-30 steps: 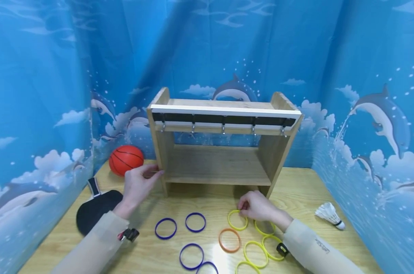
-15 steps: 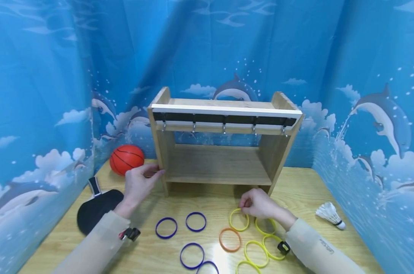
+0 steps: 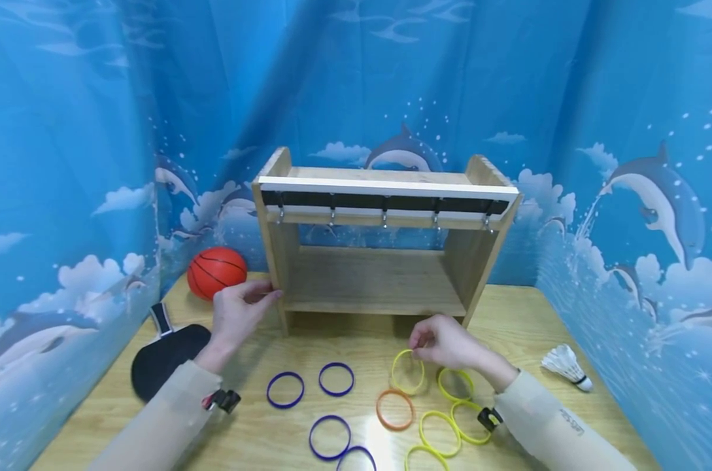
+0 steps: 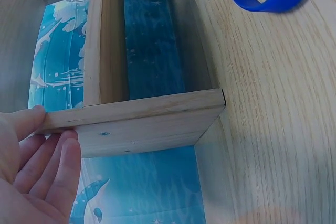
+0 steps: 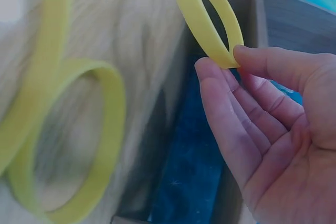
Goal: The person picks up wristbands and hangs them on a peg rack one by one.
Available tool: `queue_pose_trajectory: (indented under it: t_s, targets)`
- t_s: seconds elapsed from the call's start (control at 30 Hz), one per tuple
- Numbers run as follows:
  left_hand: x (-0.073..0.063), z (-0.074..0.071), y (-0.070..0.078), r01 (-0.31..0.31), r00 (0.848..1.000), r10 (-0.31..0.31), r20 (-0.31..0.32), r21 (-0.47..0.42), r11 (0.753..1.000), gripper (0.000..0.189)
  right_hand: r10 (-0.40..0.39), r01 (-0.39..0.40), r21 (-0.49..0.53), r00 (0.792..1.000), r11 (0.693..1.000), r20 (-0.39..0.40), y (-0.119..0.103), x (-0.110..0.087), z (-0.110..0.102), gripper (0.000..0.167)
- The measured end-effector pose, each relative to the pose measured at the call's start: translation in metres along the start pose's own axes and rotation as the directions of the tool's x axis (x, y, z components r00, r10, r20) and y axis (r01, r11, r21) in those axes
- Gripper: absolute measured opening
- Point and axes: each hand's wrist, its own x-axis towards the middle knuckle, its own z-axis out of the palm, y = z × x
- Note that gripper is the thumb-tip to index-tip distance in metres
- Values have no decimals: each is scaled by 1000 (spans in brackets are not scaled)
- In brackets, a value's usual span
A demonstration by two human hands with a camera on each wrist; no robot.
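Observation:
Between thumb and fingertips, my right hand [image 3: 444, 341] pinches a yellow silicone wristband [image 3: 407, 373], its ring tilted up off the table; in the right wrist view that yellow wristband [image 5: 202, 17] hangs from the pinch. My left hand [image 3: 238, 315] holds the front edge of the left side panel of a wooden shelf [image 3: 373, 281]. The left wrist view shows the thumb on the panel's edge [image 4: 136, 107] and curled fingers against its outer face. A row of small metal hooks [image 3: 384, 219] lines the black strip across the shelf's upper front.
Several yellow wristbands [image 3: 440, 453] lie at front right beside an orange wristband [image 3: 379, 412]. Several blue wristbands [image 3: 311, 450] lie left of them. A black table tennis bat [image 3: 170, 363] and red ball [image 3: 216, 271] stand far left, a shuttlecock [image 3: 566, 367] far right.
My right hand has risen slightly, and the yellow wristband it pinches has tilted up from the table. My left hand stays on the shelf's side.

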Motion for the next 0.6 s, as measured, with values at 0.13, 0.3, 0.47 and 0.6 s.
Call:
queue_pose_trajectory:
  t_s: [0.13, 0.3, 0.47, 0.6]
  targets:
    - [-1, -3, 2, 27, 999, -27, 20, 24, 999, 21, 6, -6, 49, 1000, 999, 1, -6, 2, -4, 6]
    - [-1, -3, 2, 32, 999, -33, 26, 28, 999, 23, 7, -7, 119, 1000, 993, 3, -16, 2, -8, 10]
    - [-1, -2, 1, 35, 999, -35, 22, 13, 999, 22, -17, 21, 136, 999, 990, -30, -26, 3, -10, 8]
    - [-1, -1, 1, 48, 999, -49, 19, 14, 999, 22, -42, 53, 157, 997, 986, -69, -36, 4, -13, 8]
